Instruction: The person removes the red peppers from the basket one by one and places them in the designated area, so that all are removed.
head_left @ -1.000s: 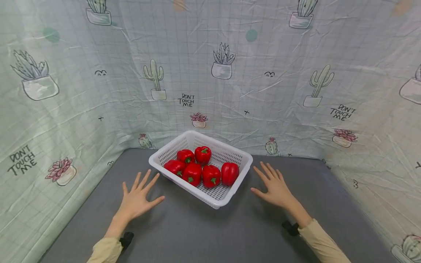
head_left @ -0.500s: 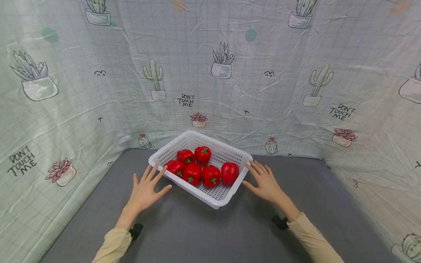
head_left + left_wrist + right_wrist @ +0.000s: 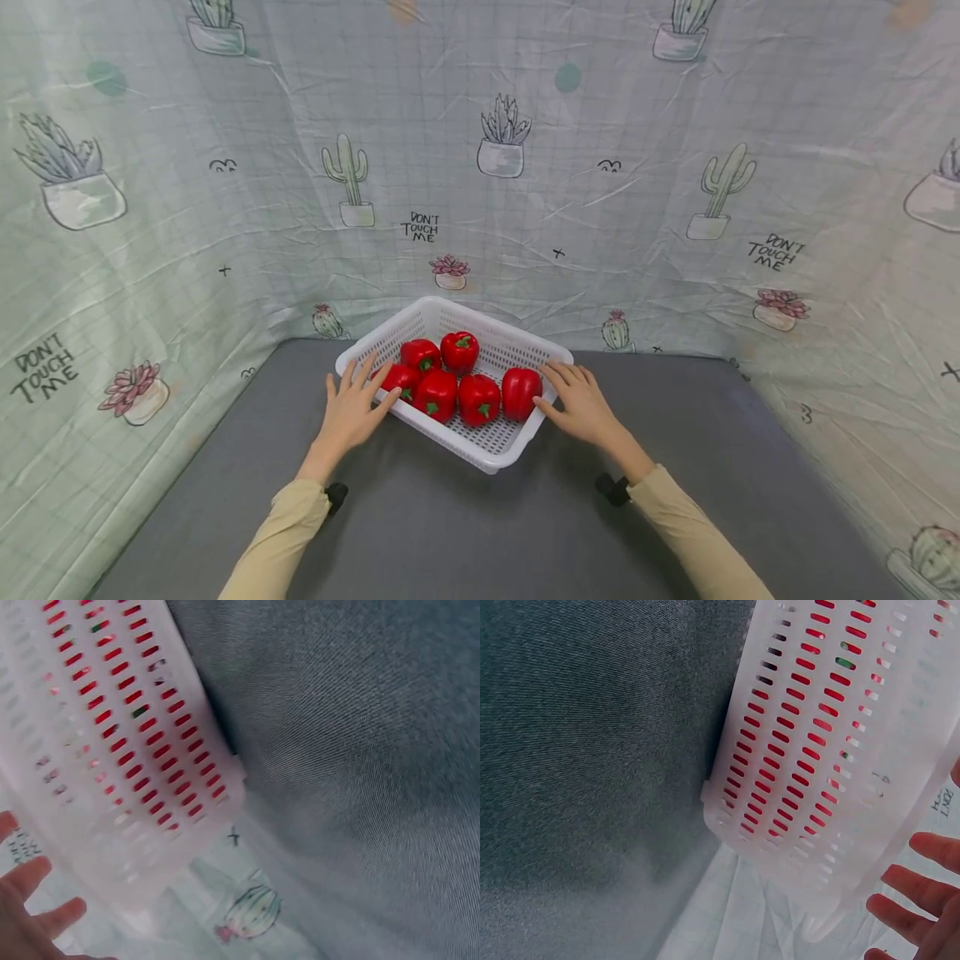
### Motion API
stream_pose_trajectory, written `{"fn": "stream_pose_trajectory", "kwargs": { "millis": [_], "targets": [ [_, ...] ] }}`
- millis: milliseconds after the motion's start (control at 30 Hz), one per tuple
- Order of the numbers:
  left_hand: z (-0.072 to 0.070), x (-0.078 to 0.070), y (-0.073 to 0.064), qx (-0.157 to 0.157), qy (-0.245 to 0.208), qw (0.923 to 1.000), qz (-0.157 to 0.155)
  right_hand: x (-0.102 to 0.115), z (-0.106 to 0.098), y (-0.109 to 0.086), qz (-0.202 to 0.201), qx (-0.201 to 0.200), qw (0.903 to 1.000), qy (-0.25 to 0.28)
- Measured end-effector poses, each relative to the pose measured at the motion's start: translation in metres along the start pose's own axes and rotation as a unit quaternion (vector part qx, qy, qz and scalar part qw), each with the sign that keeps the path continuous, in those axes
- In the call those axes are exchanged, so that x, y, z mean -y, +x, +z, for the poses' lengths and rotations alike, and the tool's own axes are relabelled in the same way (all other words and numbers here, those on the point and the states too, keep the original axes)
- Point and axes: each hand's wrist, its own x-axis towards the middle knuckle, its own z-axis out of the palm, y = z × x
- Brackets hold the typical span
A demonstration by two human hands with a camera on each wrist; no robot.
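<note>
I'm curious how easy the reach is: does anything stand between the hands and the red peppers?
Only the slotted sides of the white basket. Above its rim, nothing visible blocks the left hand or right hand from the red peppers.

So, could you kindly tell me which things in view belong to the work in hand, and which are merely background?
Seemingly part of the work:
white basket
six red peppers inside it
left hand
right hand

Merely background:
grey table under the basket
cactus-print sheet behind it
</note>
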Motion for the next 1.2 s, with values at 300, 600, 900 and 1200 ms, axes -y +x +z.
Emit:
{"fn": "stream_pose_trajectory", "kwargs": {
  "millis": [300, 600, 900, 1200],
  "targets": [
    [0.017, 0.011, 0.02, 0.011, -0.008, 0.9994, -0.03, 0.002, 0.006, 0.012, 0.008, 0.017, 0.9998, -0.006],
    [0.019, 0.019, 0.034, 0.029, 0.002, 0.9978, -0.059, 0.002, 0.011, 0.025, 0.013, 0.034, 0.9991, -0.023],
    [0.014, 0.024, 0.038, 0.03, 0.008, 0.9973, -0.067, 0.002, 0.014, 0.042, 0.01, 0.047, 0.9982, -0.034],
    [0.016, 0.027, 0.038, 0.026, 0.009, 0.9962, -0.082, 0.001, 0.019, 0.054, 0.022, 0.085, 0.9955, -0.038]
  ]
}}
